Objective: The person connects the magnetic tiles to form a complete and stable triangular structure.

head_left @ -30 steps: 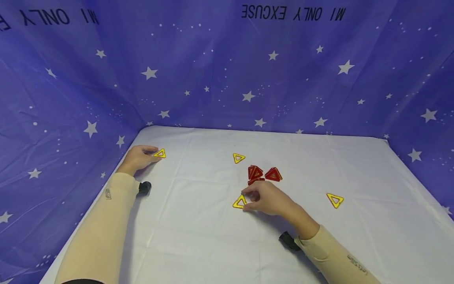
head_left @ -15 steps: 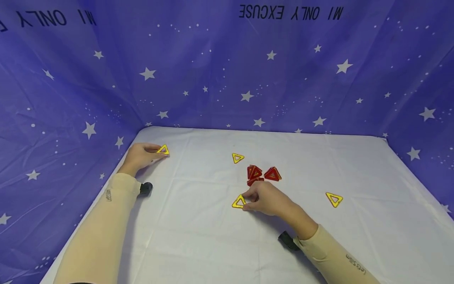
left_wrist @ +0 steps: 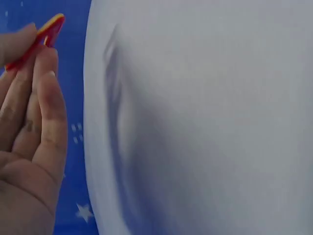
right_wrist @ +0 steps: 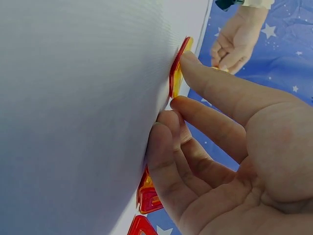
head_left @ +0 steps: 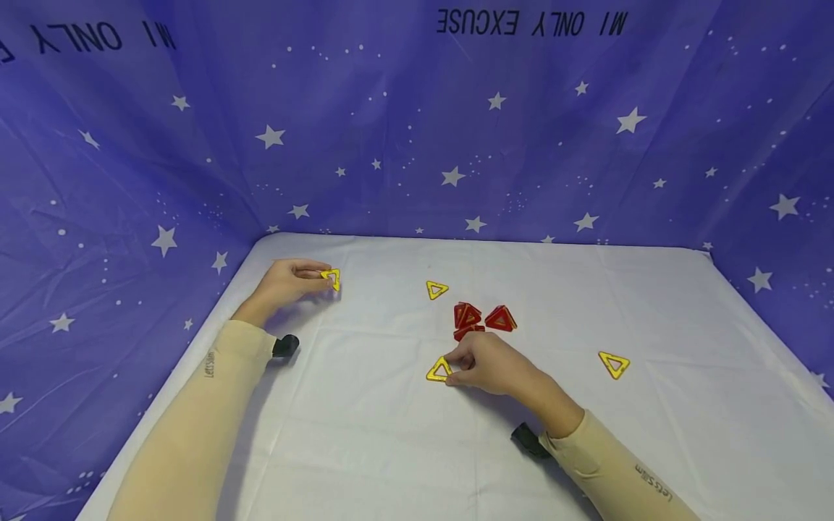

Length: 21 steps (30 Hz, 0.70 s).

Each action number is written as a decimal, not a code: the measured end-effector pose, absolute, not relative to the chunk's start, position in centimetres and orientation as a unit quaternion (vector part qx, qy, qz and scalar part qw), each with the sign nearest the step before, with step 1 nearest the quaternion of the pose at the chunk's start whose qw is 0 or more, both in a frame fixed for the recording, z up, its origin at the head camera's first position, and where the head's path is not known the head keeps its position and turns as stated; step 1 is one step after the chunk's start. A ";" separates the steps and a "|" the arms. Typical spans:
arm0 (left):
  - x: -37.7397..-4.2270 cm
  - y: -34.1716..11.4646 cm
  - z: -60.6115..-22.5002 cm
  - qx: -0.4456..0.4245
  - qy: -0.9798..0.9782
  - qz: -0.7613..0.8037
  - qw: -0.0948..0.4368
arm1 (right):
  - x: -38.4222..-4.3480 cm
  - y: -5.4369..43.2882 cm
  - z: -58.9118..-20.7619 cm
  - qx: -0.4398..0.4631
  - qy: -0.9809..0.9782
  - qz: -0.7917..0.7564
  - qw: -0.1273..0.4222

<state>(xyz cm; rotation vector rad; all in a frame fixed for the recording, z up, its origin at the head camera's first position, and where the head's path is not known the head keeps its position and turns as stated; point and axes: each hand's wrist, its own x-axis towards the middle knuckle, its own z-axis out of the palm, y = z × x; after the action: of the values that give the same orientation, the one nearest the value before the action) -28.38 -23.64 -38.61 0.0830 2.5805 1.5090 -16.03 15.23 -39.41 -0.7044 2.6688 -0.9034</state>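
Up off the white tabletop at the far left, my left hand [head_left: 287, 284] pinches a yellow triangular tile [head_left: 337, 280] between thumb and fingers. The left wrist view shows red on this tile [left_wrist: 55, 25] too, with the hand's shadow on the cloth below. My right hand [head_left: 493, 364] grips a second yellow triangular tile [head_left: 433, 375] low at the table's middle, thumb and index finger at its edges. In the right wrist view that tile [right_wrist: 175, 73] shows a red side and a yellow side. Just beyond the right hand stand red triangular pieces [head_left: 466, 315], partly hidden by it.
Another red pyramid-shaped piece [head_left: 501, 321] stands to the right of these. Two loose yellow triangular tiles lie flat: one tile [head_left: 431, 294] behind the red pieces, another tile [head_left: 606, 362] to the right. A blue star-printed curtain [head_left: 391, 130] borders the white table [head_left: 378, 449].
My left hand has moved to the right with its tile, which has turned in the fingers so a corner points down. The right hand and its tile have stayed in place.
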 end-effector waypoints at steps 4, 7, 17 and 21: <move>-27.9 -21.7 -38.2 0.065 0.860 0.497 0.098 | -16.0 15.2 -39.4 -0.242 0.912 -0.309 0.118; -27.3 -19.8 -38.0 0.101 0.861 0.484 0.120 | -16.0 15.2 -39.5 -0.243 0.912 -0.308 0.119; -24.8 -13.3 -37.9 0.216 0.851 0.443 0.179 | -16.1 15.3 -39.5 -0.245 0.914 -0.304 0.114; -23.8 -11.3 -38.2 0.253 0.844 0.428 0.199 | -16.3 15.3 -39.5 -0.248 0.914 -0.299 0.113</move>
<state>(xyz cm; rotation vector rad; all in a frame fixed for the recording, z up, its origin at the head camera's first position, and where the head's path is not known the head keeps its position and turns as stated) -23.82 -11.29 -38.18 0.7085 2.3623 1.1976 -16.29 15.30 -39.53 -0.7276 2.6820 -0.8776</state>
